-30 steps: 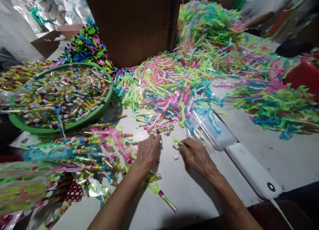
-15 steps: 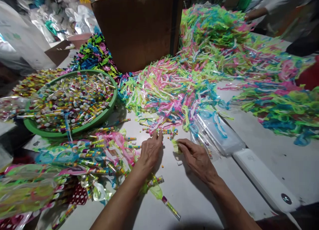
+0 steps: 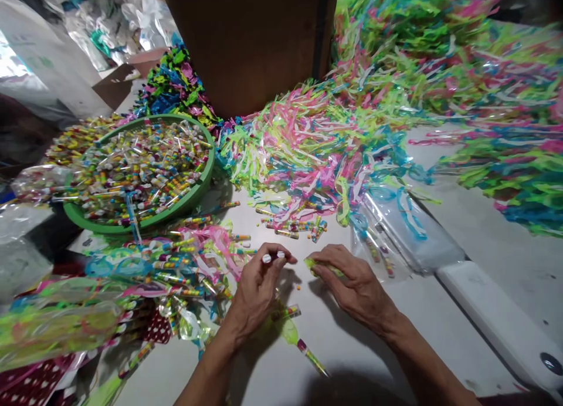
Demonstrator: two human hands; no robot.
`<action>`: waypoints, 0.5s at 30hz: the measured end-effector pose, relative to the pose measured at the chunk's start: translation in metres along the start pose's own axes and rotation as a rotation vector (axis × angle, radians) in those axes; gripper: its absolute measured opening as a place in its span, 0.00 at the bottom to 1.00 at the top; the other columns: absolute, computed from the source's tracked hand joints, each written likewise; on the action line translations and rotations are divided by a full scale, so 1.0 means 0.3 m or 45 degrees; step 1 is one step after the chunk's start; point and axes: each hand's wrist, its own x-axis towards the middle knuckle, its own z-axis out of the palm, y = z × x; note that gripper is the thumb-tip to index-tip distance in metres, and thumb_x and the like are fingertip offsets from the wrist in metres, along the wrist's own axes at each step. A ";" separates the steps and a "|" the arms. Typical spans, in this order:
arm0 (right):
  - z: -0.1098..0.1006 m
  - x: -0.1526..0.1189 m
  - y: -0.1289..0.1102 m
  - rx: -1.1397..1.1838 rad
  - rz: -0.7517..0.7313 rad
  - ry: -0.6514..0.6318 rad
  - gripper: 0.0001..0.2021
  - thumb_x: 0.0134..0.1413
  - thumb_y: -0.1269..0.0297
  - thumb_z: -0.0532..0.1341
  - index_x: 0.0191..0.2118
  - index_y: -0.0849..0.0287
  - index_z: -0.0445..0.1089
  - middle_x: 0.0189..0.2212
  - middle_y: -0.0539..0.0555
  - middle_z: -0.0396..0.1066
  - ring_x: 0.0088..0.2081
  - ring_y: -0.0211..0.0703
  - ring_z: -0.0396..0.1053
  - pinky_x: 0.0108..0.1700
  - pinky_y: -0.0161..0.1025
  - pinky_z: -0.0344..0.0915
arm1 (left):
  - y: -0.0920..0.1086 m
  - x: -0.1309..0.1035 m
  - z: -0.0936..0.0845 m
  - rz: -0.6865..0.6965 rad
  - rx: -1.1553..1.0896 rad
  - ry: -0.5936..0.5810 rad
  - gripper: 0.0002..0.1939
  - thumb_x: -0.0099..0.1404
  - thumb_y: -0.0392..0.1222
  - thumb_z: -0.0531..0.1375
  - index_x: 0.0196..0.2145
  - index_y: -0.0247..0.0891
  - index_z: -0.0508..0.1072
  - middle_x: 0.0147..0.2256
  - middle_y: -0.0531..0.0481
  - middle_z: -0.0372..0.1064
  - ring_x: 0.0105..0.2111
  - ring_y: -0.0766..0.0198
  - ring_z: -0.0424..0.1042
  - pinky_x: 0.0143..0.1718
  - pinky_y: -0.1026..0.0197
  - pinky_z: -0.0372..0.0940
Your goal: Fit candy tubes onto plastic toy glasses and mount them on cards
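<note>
My left hand is closed, with two small white caps showing at its curled fingers. They look like ends of candy tubes whose bodies the hand hides. Just across from it, my right hand pinches a yellow-green plastic piece, mostly covered by the fingers. Several clear candy tubes filled with coloured candies lie beyond both hands. A loose orange candy rests on the white table between them. Closer to me lies another candy tube, beside a yellow-green plastic loop.
A green basket heaped with candy tubes stands at left. Behind is a large cardboard box. Colourful plastic strips pile across the back and right. A white sealer-like device and clear plastic bags lie at right.
My left hand has drawn back from the tubes on the table and turned, with white caps now showing in it. My right hand keeps its yellow-green piece. The whole view has shifted.
</note>
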 end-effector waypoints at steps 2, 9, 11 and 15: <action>0.012 0.013 -0.026 0.039 -0.064 -0.055 0.07 0.64 0.69 0.54 0.41 0.58 0.70 0.31 0.53 0.73 0.34 0.44 0.68 0.39 0.43 0.65 | -0.003 -0.039 -0.010 -0.080 -0.256 0.013 0.12 0.67 0.49 0.56 0.42 0.39 0.68 0.32 0.50 0.71 0.27 0.66 0.70 0.28 0.65 0.64; 0.052 0.050 -0.095 0.080 -0.252 -0.171 0.08 0.62 0.74 0.54 0.41 0.58 0.68 0.30 0.52 0.72 0.31 0.43 0.66 0.45 0.48 0.58 | -0.008 -0.094 -0.044 -0.181 -0.375 0.012 0.14 0.62 0.47 0.63 0.43 0.37 0.72 0.26 0.54 0.66 0.21 0.73 0.58 0.22 0.69 0.54; 0.056 0.051 -0.103 0.067 -0.258 -0.192 0.07 0.61 0.74 0.54 0.40 0.59 0.68 0.31 0.52 0.72 0.32 0.43 0.66 0.46 0.49 0.57 | -0.010 -0.100 -0.051 -0.140 -0.288 0.031 0.11 0.62 0.44 0.63 0.41 0.38 0.73 0.30 0.53 0.69 0.27 0.69 0.64 0.28 0.68 0.59; 0.056 0.042 -0.114 0.046 -0.229 -0.210 0.07 0.62 0.73 0.54 0.40 0.58 0.68 0.30 0.51 0.72 0.31 0.42 0.66 0.45 0.48 0.57 | -0.005 -0.111 -0.064 -0.064 -0.177 0.049 0.07 0.60 0.40 0.63 0.38 0.39 0.75 0.34 0.52 0.72 0.36 0.64 0.69 0.38 0.65 0.63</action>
